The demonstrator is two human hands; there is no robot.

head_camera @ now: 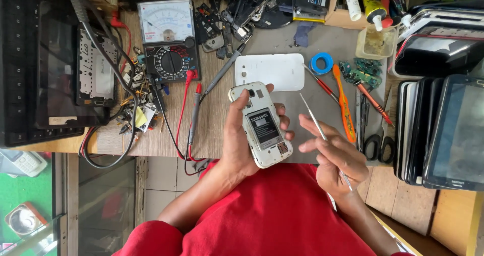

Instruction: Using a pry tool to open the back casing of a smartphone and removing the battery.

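1. Left hand (239, 140) is wrapped around a white phone (260, 125), back cover off and battery showing, at frame centre above the surface (222, 115).
2. Right hand (335, 160) pinches a thin metal pry tool (322, 135), tip up and near the phone but clear of it.
3. Removed back cover (269, 72) lies just above; multimeter (169, 39) at upper left.
4. Step looks like opening up the phone; tool tip needs careful placing at a seam.

Grey mat (297, 104) open — scissors (375, 140), screwdrivers (373, 102) crowd right.
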